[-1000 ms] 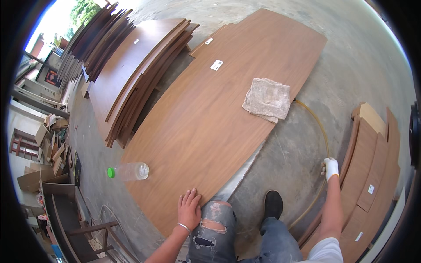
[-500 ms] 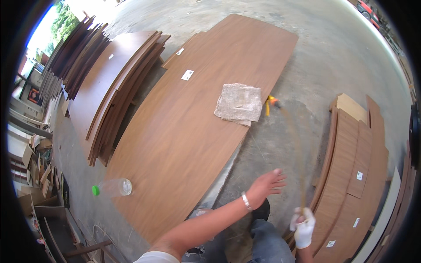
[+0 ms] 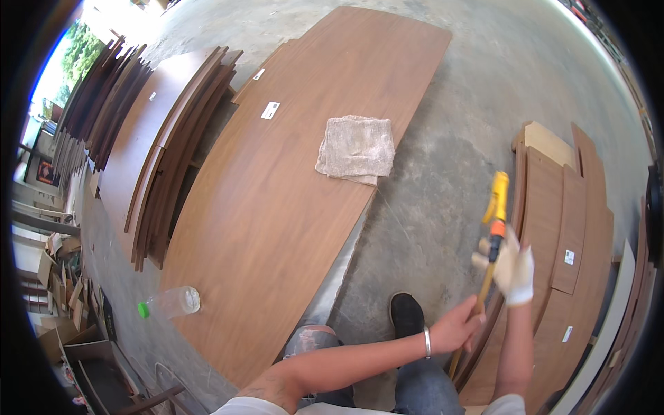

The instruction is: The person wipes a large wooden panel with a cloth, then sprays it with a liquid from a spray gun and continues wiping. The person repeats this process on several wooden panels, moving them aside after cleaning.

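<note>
Closest in, the left hand (image 3: 455,326), bare, reaches across to the right, its fingers curled around the hose (image 3: 487,280), a yellowish-brown tube whose lower stretch drops beside the right trouser leg (image 3: 427,387). Slightly farther out, the right hand (image 3: 515,273), in a white glove, is at the hose's upper end, just behind the yellow nozzle (image 3: 499,194). Its fingers are blurred and partly hidden, so I cannot tell whether they pinch the tube or merely surround it.

Hose and nozzle are held up over the floor (image 3: 443,228), between the right edge of the big wooden panel (image 3: 263,228) and the left edge of the board stack (image 3: 543,207). The tube should be light, bendy and a little springy, likely slick if wet; the nozzle looks like stiff, light plastic that might crack if dropped. The best hold is probably the dark fitting under the orange collar (image 3: 497,229), clear of the lever, with another hand lower on the tube to tame its curl.

Beyond the hands, a clear plastic bottle (image 3: 174,302) with a green cap is at the panel's near-left corner, cap pointing outward past the edge; I can make out no liquid inside. Farther up, a folded cloth (image 3: 355,147) lies along the panel's right edge.
</note>
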`<state>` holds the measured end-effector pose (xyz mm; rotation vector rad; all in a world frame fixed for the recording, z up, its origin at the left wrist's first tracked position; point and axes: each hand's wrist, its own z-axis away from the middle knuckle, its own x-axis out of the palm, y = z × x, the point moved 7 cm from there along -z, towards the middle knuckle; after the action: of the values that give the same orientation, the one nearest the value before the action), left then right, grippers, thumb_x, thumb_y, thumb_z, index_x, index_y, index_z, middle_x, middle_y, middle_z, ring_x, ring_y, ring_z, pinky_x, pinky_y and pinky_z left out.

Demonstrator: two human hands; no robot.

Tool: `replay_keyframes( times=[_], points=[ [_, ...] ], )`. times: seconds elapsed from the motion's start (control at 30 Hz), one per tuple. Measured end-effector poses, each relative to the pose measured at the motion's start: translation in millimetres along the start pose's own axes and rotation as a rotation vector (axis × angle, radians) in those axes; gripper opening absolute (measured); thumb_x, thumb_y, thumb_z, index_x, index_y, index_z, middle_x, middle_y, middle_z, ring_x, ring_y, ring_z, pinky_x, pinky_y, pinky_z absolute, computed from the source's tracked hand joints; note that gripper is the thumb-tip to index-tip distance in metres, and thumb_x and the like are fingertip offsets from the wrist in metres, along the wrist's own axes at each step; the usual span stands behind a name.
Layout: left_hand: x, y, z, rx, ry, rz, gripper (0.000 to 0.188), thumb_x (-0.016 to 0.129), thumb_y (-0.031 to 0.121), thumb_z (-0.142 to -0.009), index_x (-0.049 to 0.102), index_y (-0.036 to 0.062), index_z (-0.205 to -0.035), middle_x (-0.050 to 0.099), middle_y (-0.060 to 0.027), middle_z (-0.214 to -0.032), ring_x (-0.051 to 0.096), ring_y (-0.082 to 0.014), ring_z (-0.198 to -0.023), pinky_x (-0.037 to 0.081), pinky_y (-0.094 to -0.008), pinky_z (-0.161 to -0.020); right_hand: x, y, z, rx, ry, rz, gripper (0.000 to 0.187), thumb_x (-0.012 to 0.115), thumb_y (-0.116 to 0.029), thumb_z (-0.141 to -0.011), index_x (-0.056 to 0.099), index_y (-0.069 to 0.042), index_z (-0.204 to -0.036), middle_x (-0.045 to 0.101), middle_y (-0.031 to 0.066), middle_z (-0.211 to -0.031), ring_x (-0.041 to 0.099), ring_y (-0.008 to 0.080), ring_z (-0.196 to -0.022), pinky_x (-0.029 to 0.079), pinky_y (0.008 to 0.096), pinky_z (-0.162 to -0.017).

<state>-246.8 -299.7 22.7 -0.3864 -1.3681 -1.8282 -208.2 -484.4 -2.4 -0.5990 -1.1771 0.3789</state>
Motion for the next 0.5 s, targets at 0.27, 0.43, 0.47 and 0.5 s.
replay_keyframes(
  times=[0.27,0.43,0.47,0.5],
  points=[
    [-10.3,-2.9,5.3,0.173,-0.054,-0.885,0.027,0.06,0.03,-0.103,0.054,0.0041,-0.097,0.065,-0.0175,-0.076,0.065,-0.0345,-0.065,0.051,-0.0466,-0.066,72.2,-8.8,-96.0,0.24,0.138,0.481,0.055,0.059,-0.003,-0.085,0.048,0.001,-0.139,0.067,0.0229,-0.103,0.071,0.0361,-0.087,0.061,0.0528,-0.082],
    [-142.5,159.9,14.5,0.491,0.531,-1.5,0.02,0.07,0.014,-0.087,0.068,0.0067,-0.106,0.07,-0.0175,-0.098,0.069,-0.0364,-0.092,0.056,-0.0461,-0.079,63.6,28.9,-81.2,0.39,0.108,0.365,0.04,0.06,-0.007,-0.091,0.058,0.002,-0.129,0.071,0.0211,-0.099,0.073,0.0354,-0.088,0.061,0.0504,-0.087],
    [-185.6,189.4,20.4,0.558,0.72,-1.402,0.038,0.071,0.011,-0.085,0.065,0.0062,-0.122,0.066,-0.0199,-0.119,0.063,-0.0384,-0.112,0.051,-0.0469,-0.095,64.3,32.9,-80.0,0.368,0.124,0.416,0.039,0.06,-0.008,-0.092,0.058,0.001,-0.13,0.071,0.0204,-0.099,0.073,0.0346,-0.088,0.061,0.0497,-0.086],
    [-195.8,232.9,26.8,0.653,0.746,-1.6,0.046,0.073,0.011,-0.085,0.062,0.0075,-0.129,0.061,-0.0201,-0.134,0.056,-0.0397,-0.125,0.043,-0.0511,-0.108,58.1,32.5,-75.7,0.339,0.157,0.471,0.039,0.061,-0.009,-0.093,0.058,0.001,-0.13,0.071,0.0198,-0.099,0.073,0.0338,-0.088,0.062,0.0489,-0.085]
  ],
)
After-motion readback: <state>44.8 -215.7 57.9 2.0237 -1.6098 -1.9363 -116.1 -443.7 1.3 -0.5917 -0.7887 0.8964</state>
